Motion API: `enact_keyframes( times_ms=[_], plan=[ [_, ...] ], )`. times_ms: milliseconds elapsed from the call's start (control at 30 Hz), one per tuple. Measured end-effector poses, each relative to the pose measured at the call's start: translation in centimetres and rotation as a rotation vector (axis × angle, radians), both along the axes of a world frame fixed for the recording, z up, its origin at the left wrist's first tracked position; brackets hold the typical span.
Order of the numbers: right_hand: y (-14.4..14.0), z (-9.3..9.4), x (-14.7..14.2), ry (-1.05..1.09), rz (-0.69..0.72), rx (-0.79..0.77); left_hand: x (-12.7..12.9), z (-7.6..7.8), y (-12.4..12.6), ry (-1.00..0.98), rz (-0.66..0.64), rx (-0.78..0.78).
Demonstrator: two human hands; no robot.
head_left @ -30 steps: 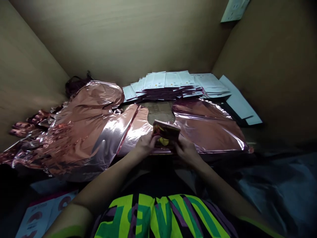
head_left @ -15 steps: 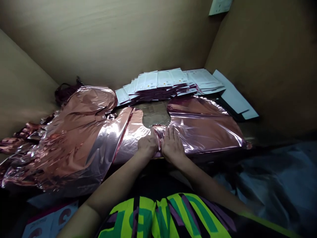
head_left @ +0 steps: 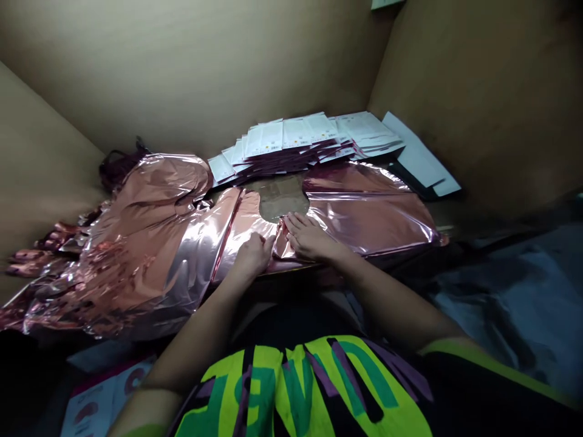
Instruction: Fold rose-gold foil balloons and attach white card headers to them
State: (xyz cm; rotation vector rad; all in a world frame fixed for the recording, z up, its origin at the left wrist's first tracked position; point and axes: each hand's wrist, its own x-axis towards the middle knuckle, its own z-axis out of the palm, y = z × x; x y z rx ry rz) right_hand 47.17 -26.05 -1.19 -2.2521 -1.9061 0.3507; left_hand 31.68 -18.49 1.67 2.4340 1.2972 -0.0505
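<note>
A flat, shiny rose-gold foil balloon (head_left: 364, 218) lies across the surface in front of me, with a rounded notch at its far edge. My right hand (head_left: 310, 237) rests on the narrow part below the notch, fingers stretched out over creased foil. Just to its left, my left hand (head_left: 255, 252) is closed in a fist against the foil, its thumb side at the crease; its fingertips are hidden. More flat rose-gold foil balloons (head_left: 159, 224) lie overlapping on the left, their ends crumpled.
White flat packets (head_left: 264, 139) are piled along the back wall. White sheets (head_left: 423, 152) lie at the right corner. A dark strapped item (head_left: 121, 167) sits at the back left. Printed packets (head_left: 100, 403) are low at left, bluish plastic sheeting (head_left: 523, 303) at right.
My right hand has shifted left and turned across the narrow foil part, which looks more creased. My left hand has moved slightly left and apart from it. The whole view has shifted a little.
</note>
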Motion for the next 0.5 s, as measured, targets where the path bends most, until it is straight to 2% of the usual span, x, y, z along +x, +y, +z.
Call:
enact_keyframes(
  times_ms=[67, 167, 233, 300, 333, 400, 467, 500],
  plan=[
    [-0.6, -0.1, -0.9, 0.012, -0.037, 0.010, -1.2, 0.0, -0.5, -0.077, 0.055, -0.146],
    [-1.4, -0.4, -2.7, 0.063, -0.074, 0.076, -1.7, -1.2, -1.1, -0.205, 0.128, -0.324],
    [-1.6, -0.8, -3.0, 0.141, -0.080, 0.163, -1.4, -2.2, -0.9, -0.394, 0.159, -0.339],
    [-1.4, -0.7, -1.7, 0.276, -0.114, 0.257, -0.7, -2.7, 0.0, -0.661, 0.086, -0.280],
    [-1.3, -0.3, -0.4, 0.386, -0.140, 0.305, -0.2, -2.5, 0.5, -0.776, 0.017, -0.250],
    [-1.4, 0.9, 3.4, 0.725, -0.143, 0.372, 1.5, -1.1, 1.7, -0.893, -0.157, -0.236],
    [-1.9, 2.1, 7.8, 1.179, -0.033, 0.371, 4.8, 1.4, 2.6, -0.908, -0.318, -0.263],
    [-2.3, 2.6, 10.0, 1.400, 0.027, 0.379, 7.2, 2.8, 3.0, -0.924, -0.363, -0.272]
  ],
)
